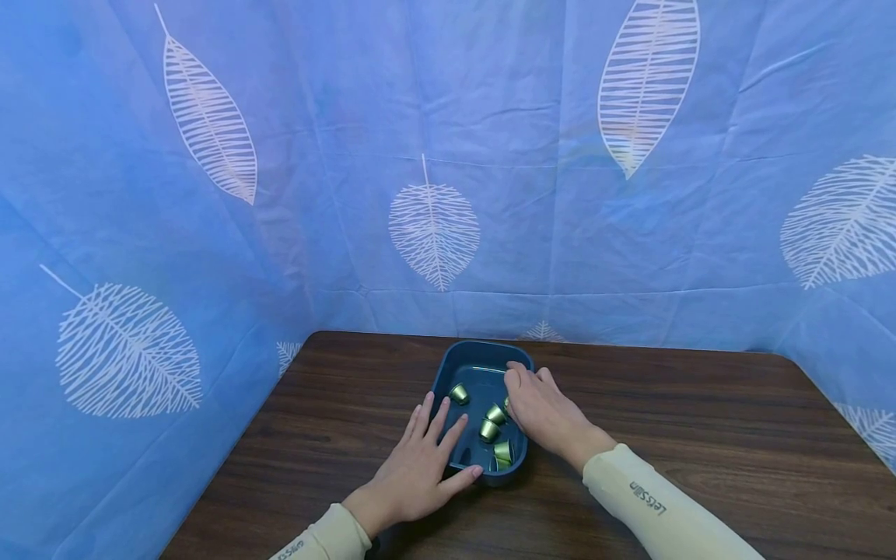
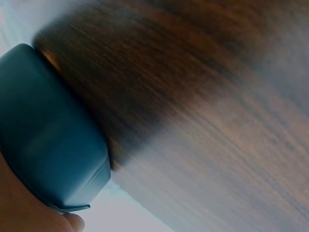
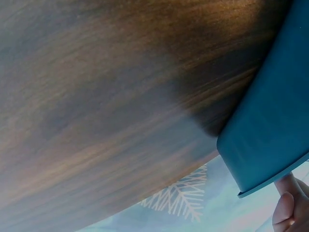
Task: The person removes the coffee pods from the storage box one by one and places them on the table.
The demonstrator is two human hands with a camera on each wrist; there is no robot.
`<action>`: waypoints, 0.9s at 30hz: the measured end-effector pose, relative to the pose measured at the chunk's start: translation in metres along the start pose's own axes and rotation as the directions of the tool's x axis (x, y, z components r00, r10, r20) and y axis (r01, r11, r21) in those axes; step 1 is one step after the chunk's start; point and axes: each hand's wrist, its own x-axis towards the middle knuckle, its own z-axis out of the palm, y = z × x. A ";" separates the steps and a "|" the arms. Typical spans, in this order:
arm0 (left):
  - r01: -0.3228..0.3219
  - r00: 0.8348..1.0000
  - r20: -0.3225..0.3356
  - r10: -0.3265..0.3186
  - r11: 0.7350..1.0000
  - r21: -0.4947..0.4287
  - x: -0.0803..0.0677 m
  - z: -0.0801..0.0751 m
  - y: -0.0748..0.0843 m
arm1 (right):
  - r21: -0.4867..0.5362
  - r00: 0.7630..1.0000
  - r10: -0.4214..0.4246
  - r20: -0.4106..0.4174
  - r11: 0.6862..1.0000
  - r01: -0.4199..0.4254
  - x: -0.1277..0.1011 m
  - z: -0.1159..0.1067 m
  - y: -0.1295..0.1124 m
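A dark blue tray [image 1: 483, 348] sits on the wooden table with several green capsules [image 1: 488, 429] loose inside it. My left hand [image 1: 420, 459] rests on the tray's near-left rim, fingers straight and spread, thumb along the front edge. My right hand [image 1: 521, 400] reaches over the tray's right side, and its curled fingers close on a green capsule [image 1: 505, 404] that barely shows. The left wrist view shows the tray's outer wall [image 2: 48, 135] with a bit of my palm [image 2: 29, 212]. In the right wrist view, fingertips [image 3: 288, 205] peek past the tray's rim [image 3: 270, 130].
The brown table [image 1: 700, 435] stretches bare to the left and right of the tray. A blue cloth with white leaf prints [image 1: 434, 225] hangs close behind the table and along both sides. The table's front edge is out of view.
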 end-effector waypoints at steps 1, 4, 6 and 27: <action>-0.001 1.000 0.000 0.001 1.000 0.001 0.000 0.000 0.000 | 0.000 1.000 -0.002 -0.006 1.000 0.002 0.000 0.000 0.000; -0.002 1.000 0.001 0.002 1.000 0.001 0.000 -0.001 0.000 | 0.002 1.000 -0.005 -0.022 1.000 0.005 0.000 0.001 0.001; -0.002 1.000 0.004 0.002 1.000 -0.002 0.000 -0.001 0.000 | -0.005 1.000 -0.005 -0.027 1.000 0.005 0.000 0.001 0.001; 0.014 1.000 0.017 -0.014 1.000 -0.009 -0.001 -0.003 0.000 | -0.101 0.995 -0.070 -0.065 0.993 0.063 -0.001 0.000 0.001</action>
